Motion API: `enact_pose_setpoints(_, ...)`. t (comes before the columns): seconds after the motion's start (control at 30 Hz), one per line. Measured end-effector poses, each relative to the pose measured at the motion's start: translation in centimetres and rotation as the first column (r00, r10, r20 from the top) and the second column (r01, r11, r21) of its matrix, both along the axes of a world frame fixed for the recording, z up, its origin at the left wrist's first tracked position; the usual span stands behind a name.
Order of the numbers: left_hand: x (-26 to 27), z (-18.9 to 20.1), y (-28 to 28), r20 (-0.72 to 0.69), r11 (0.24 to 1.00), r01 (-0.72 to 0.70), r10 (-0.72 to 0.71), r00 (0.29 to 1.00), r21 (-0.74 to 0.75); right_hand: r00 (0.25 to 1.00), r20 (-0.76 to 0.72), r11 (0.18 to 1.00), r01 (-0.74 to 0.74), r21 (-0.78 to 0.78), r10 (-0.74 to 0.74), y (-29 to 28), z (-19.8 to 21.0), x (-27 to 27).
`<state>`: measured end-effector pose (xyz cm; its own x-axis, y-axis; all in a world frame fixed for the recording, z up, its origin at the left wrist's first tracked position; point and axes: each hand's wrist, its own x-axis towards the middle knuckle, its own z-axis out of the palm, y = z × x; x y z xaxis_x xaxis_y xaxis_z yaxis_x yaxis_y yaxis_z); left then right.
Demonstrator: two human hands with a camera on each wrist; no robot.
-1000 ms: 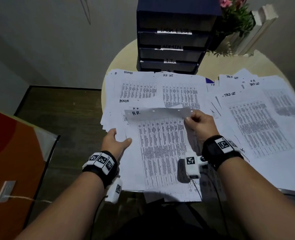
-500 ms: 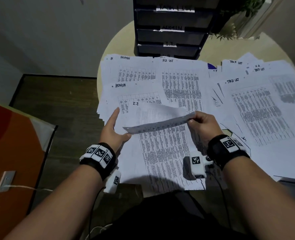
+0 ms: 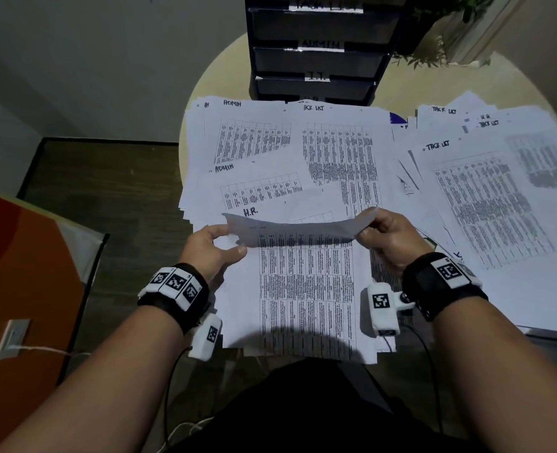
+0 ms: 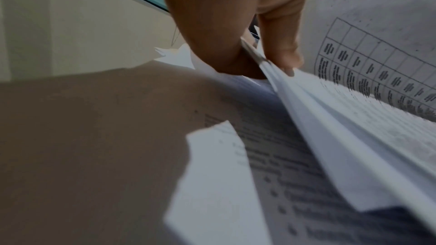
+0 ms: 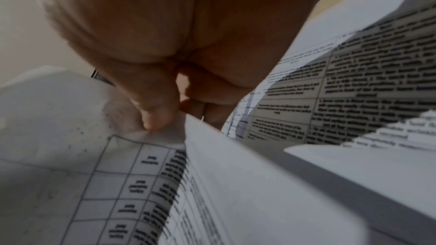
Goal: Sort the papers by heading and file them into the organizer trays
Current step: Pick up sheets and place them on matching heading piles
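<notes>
I hold a printed sheet (image 3: 303, 282) by its two top corners over the near pile. My left hand (image 3: 220, 241) pinches the left corner between thumb and fingers, and the left wrist view shows the thumb (image 4: 280, 44) pressed on the paper edge (image 4: 330, 118). My right hand (image 3: 373, 235) pinches the right corner, where the right wrist view has thumb (image 5: 153, 111) and forefinger closed on the sheet (image 5: 235, 183). Its top edge curls toward me. Behind it lies a sheet headed H.R. (image 3: 250, 212). The dark organizer (image 3: 316, 60) stands at the back, trays labelled ADMIN (image 3: 319, 44) and I.T. (image 3: 318, 76).
Loose sheets headed ADMIN (image 3: 254, 138) and TASK LIST (image 3: 486, 197) cover the round wooden table (image 3: 417, 89). A plant (image 3: 434, 44) stands right of the organizer. Left of the table are dark floor (image 3: 107, 197) and an orange board (image 3: 19, 289).
The left hand, open beside the pile before, now pinches the sheet's left corner. The top edge has been pulled lower toward me, uncovering the H.R. heading behind.
</notes>
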<state>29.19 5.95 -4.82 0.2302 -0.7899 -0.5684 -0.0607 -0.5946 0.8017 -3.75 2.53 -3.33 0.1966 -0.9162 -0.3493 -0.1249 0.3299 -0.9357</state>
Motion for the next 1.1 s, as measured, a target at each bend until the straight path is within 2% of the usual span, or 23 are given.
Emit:
enact_pose_setpoints(0.13,-0.1,0.4,0.1,0.117,1.000,-0.026,0.026,0.993,0.004,0.992,0.036,0.992,0.122,0.042,-0.124,-0.1,0.0,0.5)
enact_pose_setpoints(0.23,0.2,0.6,0.1,0.150,0.996,-0.046,0.056,0.987,-0.072,0.974,-0.020,0.974,0.224,0.016,-0.224,-0.3,0.6,0.7)
enact_pose_setpoints(0.4,-0.1,1.7,0.0,0.087,0.981,-0.107,0.122,0.989,-0.161,0.983,-0.163,0.996,0.081,-0.044,-0.087,-0.6,1.3,1.5)
enact_pose_setpoints(0.57,-0.1,2.4,-0.2,0.081,0.978,-0.096,0.113,0.990,-0.183,0.981,0.062,0.983,0.184,-0.026,-0.182,-0.6,2.7,3.7)
enact_pose_setpoints(0.67,0.3,1.9,-0.4,0.104,0.985,-0.082,0.099,0.990,-0.153,0.980,-0.072,0.980,0.180,-0.082,-0.185,-0.6,2.9,4.0)
enact_pose_setpoints(0.77,0.9,1.9,-0.4,0.211,0.988,-0.086,0.112,0.971,-0.130,0.914,-0.194,0.932,0.336,-0.132,-0.357,-0.9,2.3,3.6)
enact_pose_setpoints(0.83,1.3,2.3,-0.4,0.266,0.981,-0.107,0.147,0.953,-0.160,0.887,-0.233,0.916,0.376,-0.139,-0.399,-0.9,1.6,2.7)
enact_pose_setpoints(0.9,1.7,2.7,-0.6,0.331,0.980,-0.083,0.140,0.933,-0.180,0.910,-0.357,0.974,0.226,0.002,-0.210,-0.7,1.0,1.6)
enact_pose_setpoints(0.93,2.0,2.7,-0.7,0.360,0.982,-0.063,0.125,0.925,-0.180,0.877,-0.477,0.990,0.104,0.092,-0.048,-0.4,0.9,1.3)
enact_pose_setpoints(1.0,2.2,2.5,-0.9,0.406,0.984,-0.036,0.104,0.908,-0.172,0.726,-0.659,0.977,-0.087,0.196,0.197,0.2,0.5,1.2)
enact_pose_setpoints(1.03,2.2,2.5,-0.9,0.429,0.985,-0.024,0.097,0.898,-0.173,0.661,-0.716,0.974,-0.114,0.197,0.222,0.5,0.4,1.4)
enact_pose_setpoints(1.07,2.1,2.8,-1.0,0.458,0.984,-0.012,0.093,0.884,-0.176,0.627,-0.753,0.980,-0.114,0.163,0.198,0.7,0.6,1.6)
enact_pose_setpoints(1.1,2.0,3.1,-1.0,0.494,0.983,0.005,0.089,0.865,-0.186,0.625,-0.771,0.993,-0.077,0.092,0.120,0.8,0.3,1.5)
